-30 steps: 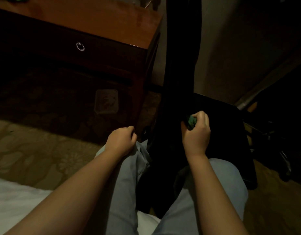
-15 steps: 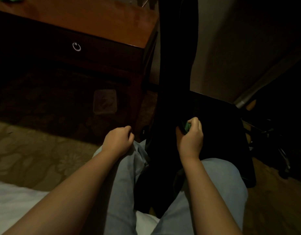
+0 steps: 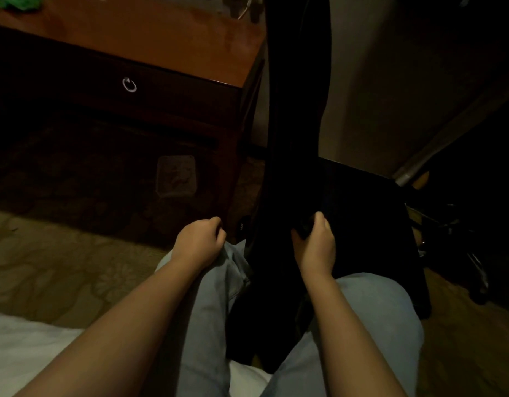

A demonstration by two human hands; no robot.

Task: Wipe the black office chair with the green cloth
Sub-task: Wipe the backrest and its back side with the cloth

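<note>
Patterned carpet (image 3: pixel 47 267) (desk (image 3: pixel 161 32) beside): left hand (image 3: pixel 198 245) fisted, right hand (image 3: pixel 314 247) gripping cloth (image 3: pixel 303 227) on chair (image 3: pixel 362 210).

Lost in shadow inside the right hand's (image 3: pixel 314 247) curled grip: green cloth. Cut off by top edge: black office chair (image 3: pixel 293 110) back, green bundle (image 3: pixel 15 1) at desk's (image 3: pixel 147 32) far-left corner.
</note>
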